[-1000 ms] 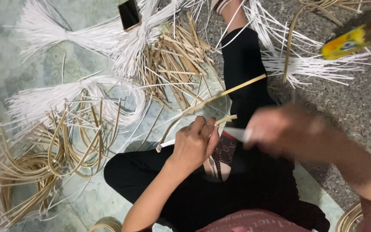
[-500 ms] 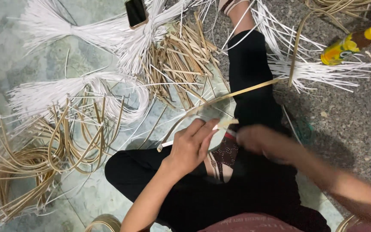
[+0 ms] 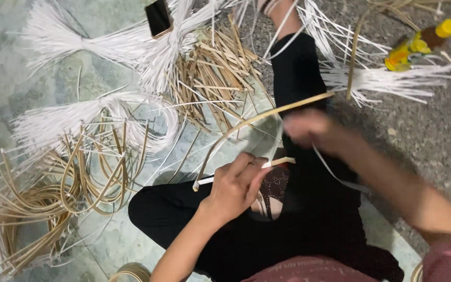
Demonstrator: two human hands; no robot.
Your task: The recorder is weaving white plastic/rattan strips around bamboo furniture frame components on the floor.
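Observation:
My left hand (image 3: pixel 234 186) grips a bent tan cane strip (image 3: pixel 257 121) low in the middle, over my black trouser legs (image 3: pixel 298 78). The strip arches up and right toward my right hand (image 3: pixel 309 129), which is blurred from motion. A thin white strip (image 3: pixel 335 175) trails down from my right hand toward my lap. Whether the right fingers also touch the cane I cannot tell.
A pile of curved cane loops (image 3: pixel 53 193) lies at left. Bundles of white strips (image 3: pixel 69 42) spread across the floor, with short tan sticks (image 3: pixel 220 68) in the middle. A phone (image 3: pixel 158 18) rests at the top. A yellow-capped bottle (image 3: pixel 418 44) lies at upper right.
My right hand has swung up and to the right, away from the left hand, drawing the white strip out. The left hand stays in place on the cane.

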